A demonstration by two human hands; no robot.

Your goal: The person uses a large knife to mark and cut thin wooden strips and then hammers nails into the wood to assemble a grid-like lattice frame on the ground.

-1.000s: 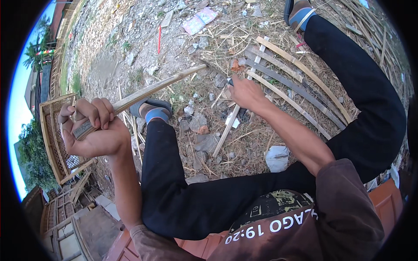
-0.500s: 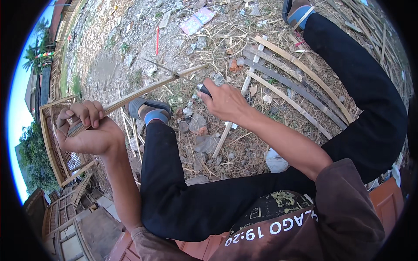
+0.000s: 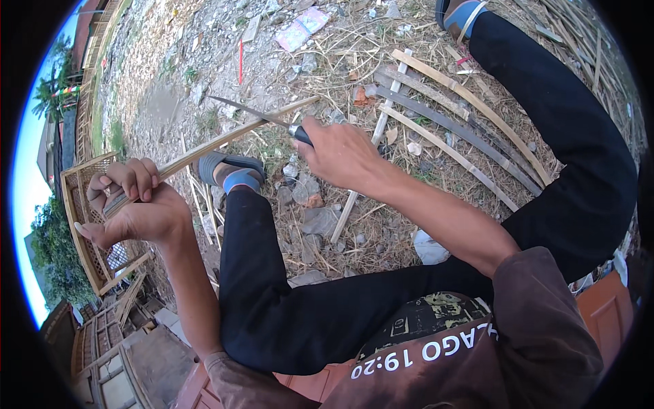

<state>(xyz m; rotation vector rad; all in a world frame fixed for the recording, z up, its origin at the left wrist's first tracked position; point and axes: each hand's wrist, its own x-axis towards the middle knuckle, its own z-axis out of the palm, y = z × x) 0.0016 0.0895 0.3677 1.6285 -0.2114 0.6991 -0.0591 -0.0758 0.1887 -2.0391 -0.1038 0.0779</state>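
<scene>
My left hand (image 3: 139, 201) is closed around the near end of a long bamboo strip (image 3: 225, 138), which slants away up and to the right over my left foot. In my right hand (image 3: 340, 153) is a knife (image 3: 255, 113) with a dark handle and a long narrow blade. The blade crosses the strip towards its far end and appears to touch it, with the tip pointing left. My fingers hide most of the knife's handle.
Several bamboo strips (image 3: 463, 129) lie side by side across a pale stick (image 3: 388, 112) between my legs. Stones (image 3: 320, 221) and dry straw cover the ground. A woven bamboo frame (image 3: 95, 225) stands at the left. More long strips (image 3: 603, 54) are piled at the far right.
The knife and my right hand have shifted slightly left along the strip, and more of the blade shows. My left thumb has extended outward while the fingers keep their hold.
</scene>
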